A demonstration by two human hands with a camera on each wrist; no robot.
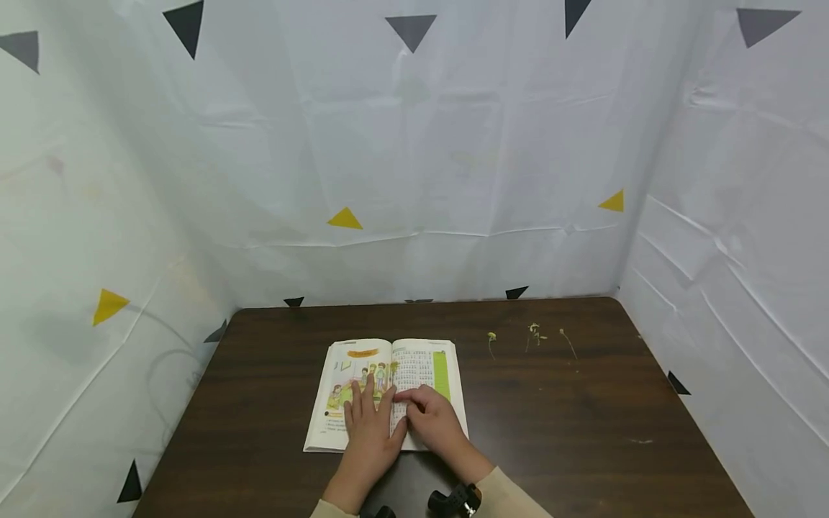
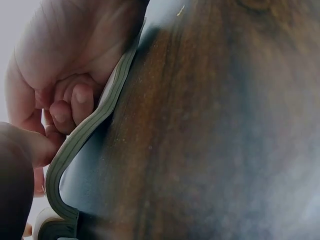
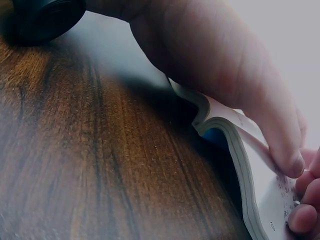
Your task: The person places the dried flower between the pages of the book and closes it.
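The open book [image 1: 421, 370] lies somewhat left of the middle of the tabletop [image 1: 272, 388], its illustrated left page coming first. Across that page rests the left hand [image 1: 372, 432], fingers straight and spread, grasping nothing. Keeping it flat, with even weight, should stop the paper from rising (the left wrist view shows the book's near edge bowing into a wave). At the gutter, just beside the fingers, lies what looks like a small yellow-green sprig [image 1: 394, 367]; such a stem probably bends or snaps easily, so it calls for light touches rather than dragging. Next comes the right hand [image 1: 437, 421] on the printed right page, index finger stretched toward the gutter and other fingers folded in; whether it pinches a stem, I cannot tell. Its contact is best kept short and downward, so that neither page creases. Further right on the tabletop, apart from the book, lie a single-headed sprig [image 1: 492, 337], a branching cluster [image 1: 534, 331] and a thin stem [image 1: 569, 344]; the right sleeve [image 1: 514, 496] is best kept clear of all three.
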